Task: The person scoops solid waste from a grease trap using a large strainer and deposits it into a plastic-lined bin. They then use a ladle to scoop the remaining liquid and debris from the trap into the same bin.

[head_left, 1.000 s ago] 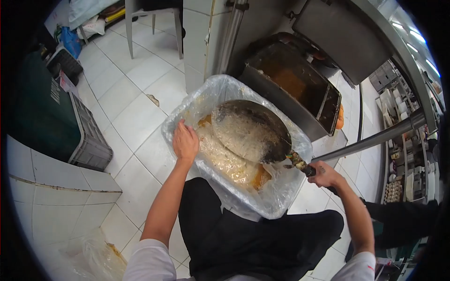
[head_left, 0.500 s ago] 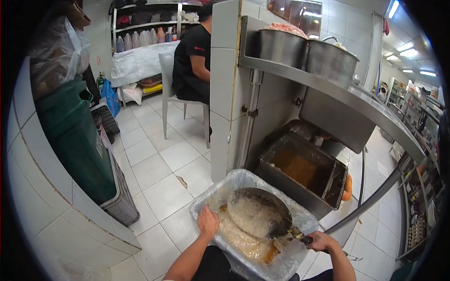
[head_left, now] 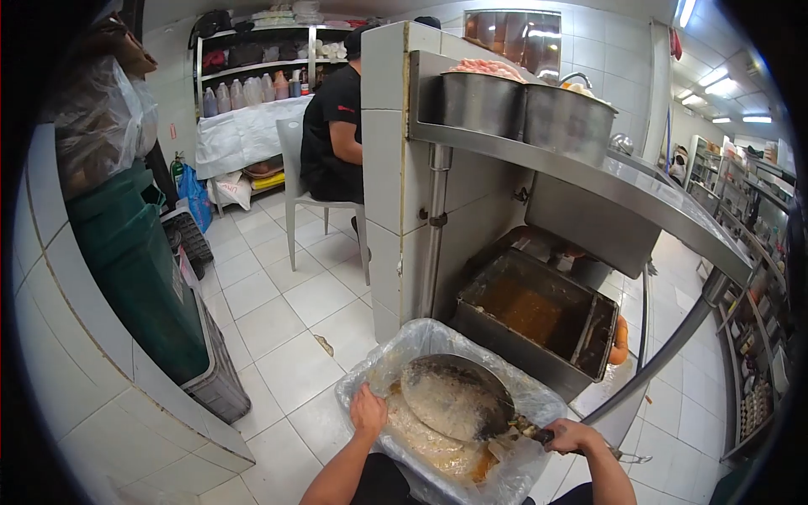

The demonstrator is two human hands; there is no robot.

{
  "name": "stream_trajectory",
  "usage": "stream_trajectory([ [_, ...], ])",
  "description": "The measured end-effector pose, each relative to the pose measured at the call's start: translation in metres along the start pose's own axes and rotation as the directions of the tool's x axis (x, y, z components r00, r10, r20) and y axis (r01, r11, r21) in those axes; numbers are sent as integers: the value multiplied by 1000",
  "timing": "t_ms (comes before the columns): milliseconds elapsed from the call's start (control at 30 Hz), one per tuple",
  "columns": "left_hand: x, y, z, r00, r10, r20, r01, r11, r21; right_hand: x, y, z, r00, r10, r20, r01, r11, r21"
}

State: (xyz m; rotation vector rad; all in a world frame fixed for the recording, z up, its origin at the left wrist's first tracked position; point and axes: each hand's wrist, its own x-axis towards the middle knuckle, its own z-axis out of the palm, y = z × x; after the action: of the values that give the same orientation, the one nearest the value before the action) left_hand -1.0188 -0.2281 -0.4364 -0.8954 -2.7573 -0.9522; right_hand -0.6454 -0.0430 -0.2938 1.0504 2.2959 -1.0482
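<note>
A tub [head_left: 526, 383] lined with clear plastic stands on the floor in front of me, holding a pale, wet, lumpy mass and some brown liquid. My right hand [head_left: 572, 436] is closed round the dark handle of a round metal pan [head_left: 497, 391]. The pan is tilted inside the tub, its inner side coated with the same pale stuff. A thin metal loop [head_left: 633, 459] sticks out beyond that hand. At the tub's left rim, my left hand [head_left: 368, 411] grips the plastic liner [head_left: 358, 379].
Behind the tub is a metal box [head_left: 526, 311] of brown liquid, under a steel counter [head_left: 539, 147] bearing two large pots [head_left: 484, 101]. Green bins [head_left: 139, 269] line the left wall. A person [head_left: 332, 135] sits on a chair [head_left: 290, 168] by the tiled partition.
The view has tilted and shifted slightly, so the tub appears a little lower and further left. Both hands keep their holds, and the pan stays tilted in the tub.
</note>
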Motion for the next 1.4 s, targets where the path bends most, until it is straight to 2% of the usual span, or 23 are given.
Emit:
stream_trajectory([
  [467, -3, 6, -5, 1000, 11, -24, -12, 1000, -19, 7, 1, -3, 998, -53, 38, 49, 995, 81],
  [600, -2, 6, -4, 999, -17, 33, 17, 1000, 10, 13, 9, -1, 996, -58, 62, 56, 998, 30],
  [667, -2, 7, -5, 1000, 4, -31, -5, 1000, -16, 17, 16, 2, 996, -69, 59, 68, 997, 29],
  [733, -2, 1, 2, 1000, 21, -23, -21, 1000, -15, 13, 11, 2, 997, -59, 53, 58, 998, 24],
  [967, 1, -3, 5, 993, 95, -71, -94, 995, 14, 2, 7, 2, 999, -38, -9, 39, 991, 124],
  [1200, 1, -3, 3, 996, 61, -60, -61, 998, 10, -1, 5, -1, 999, -32, -14, 34, 987, 159],
  [1400, 2, -1, 2, 999, 32, -19, -32, 999, -11, 8, 19, 3, 994, -99, -40, 106, 943, 314],
])
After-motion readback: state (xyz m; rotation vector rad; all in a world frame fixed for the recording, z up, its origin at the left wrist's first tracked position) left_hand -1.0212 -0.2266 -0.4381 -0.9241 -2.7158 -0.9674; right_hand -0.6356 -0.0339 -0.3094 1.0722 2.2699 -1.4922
